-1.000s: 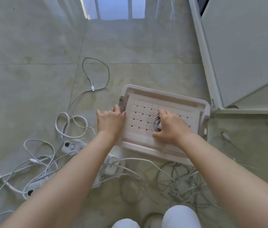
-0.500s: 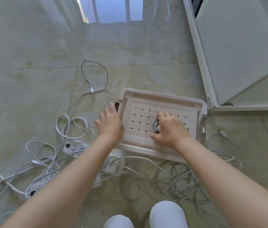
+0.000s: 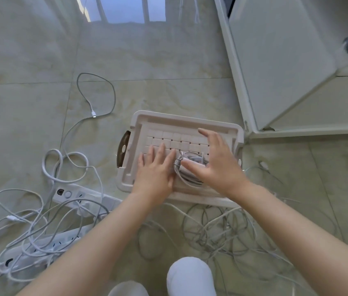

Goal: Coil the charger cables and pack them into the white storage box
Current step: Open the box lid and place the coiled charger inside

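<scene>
Coiled cable [image 3: 188,179] on white storage box [image 3: 188,117]: left hand [image 3: 154,174] flat at 9 o'clock, right hand [image 3: 218,165] spread wide at 3; even pressure should keep loops together.

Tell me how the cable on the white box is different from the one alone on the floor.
The coiled cable is wound into a bundle on the white box; the floor cable sprawls in one wide loop. The coiled cable lies between the left hand and right hand; the floor cable lies untouched. Both are thin and pale.
</scene>
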